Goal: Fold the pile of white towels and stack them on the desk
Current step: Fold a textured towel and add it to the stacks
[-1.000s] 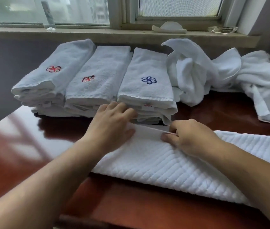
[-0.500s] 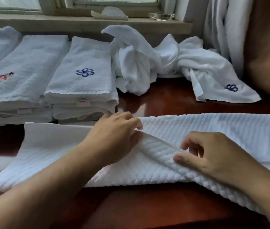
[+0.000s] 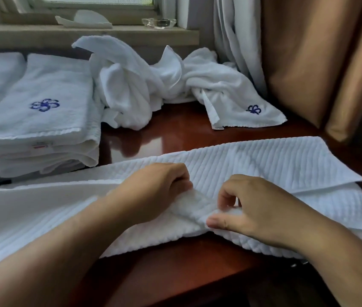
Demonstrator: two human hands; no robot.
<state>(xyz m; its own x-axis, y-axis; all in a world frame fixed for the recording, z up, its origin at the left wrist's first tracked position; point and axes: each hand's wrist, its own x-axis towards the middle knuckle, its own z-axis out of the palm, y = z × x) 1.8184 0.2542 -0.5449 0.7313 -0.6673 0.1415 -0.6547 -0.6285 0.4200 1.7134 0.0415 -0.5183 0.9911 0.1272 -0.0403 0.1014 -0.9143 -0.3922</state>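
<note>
A long white ribbed towel [image 3: 270, 160] lies folded lengthwise across the dark red desk [image 3: 175, 134]. My left hand [image 3: 153, 191] pinches a ridge of it near the middle, fingers curled into the cloth. Close to the right, my right hand [image 3: 253, 209] grips the same ridge between thumb and fingers. Stacks of folded white towels [image 3: 42, 120], the nearest with a blue flower emblem, stand at the left. A pile of crumpled unfolded towels [image 3: 153, 85] lies behind, under the window sill.
A brown curtain [image 3: 319, 58] and a white sheer curtain [image 3: 235, 41] hang at the right. On the window sill [image 3: 87, 34] rest a white dish and a glass ashtray [image 3: 159, 23]. The desk's front edge runs below my arms.
The view has swung right, away from the left stacks. My hands have slid right along the ribbed towel and come closer together, both now pinching up a ridge of cloth.
</note>
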